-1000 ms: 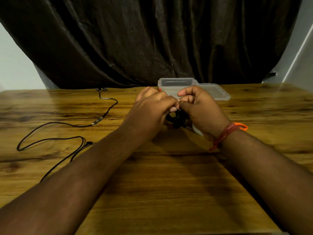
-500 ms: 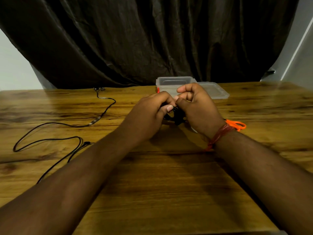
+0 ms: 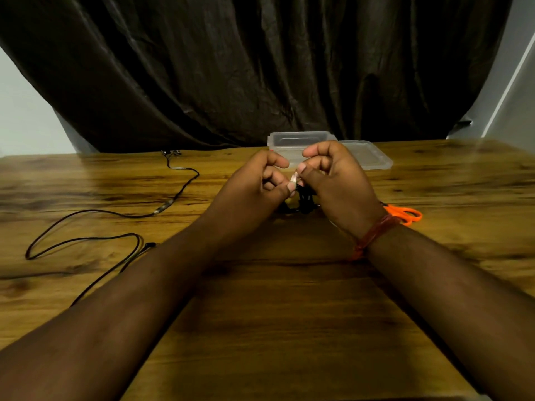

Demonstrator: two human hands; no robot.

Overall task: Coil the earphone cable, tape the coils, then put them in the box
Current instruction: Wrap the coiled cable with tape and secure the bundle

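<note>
Dark brown curtain [image 3: 260, 68] hanging in folds across the whole back, pale wall at either side. Below it, wide wooden table [image 3: 289, 328] with strong grain, filling the lower view. At the far edge, clear plastic box [image 3: 298, 139], open, with its clear lid [image 3: 366, 155] lying flat just beside it on the right. On the left of the table, a second black earphone cable [image 3: 115, 227] lying loose in long uncoiled loops, running from the far edge toward the near left. Near the middle, just in front of the box, left hand [image 3: 254, 186] and right hand [image 3: 335, 175] raised close together, fingers curled, thumbs nearly touching. Between them, a small black coiled earphone cable [image 3: 304, 199], pinched from both sides; a small pale strip of tape [image 3: 294, 178] caught between the thumbs above the coil. Red thread band [image 3: 373, 233] around the right wrist. Behind that wrist, orange scissor handles [image 3: 405, 214] on the table, blades hidden.
</note>
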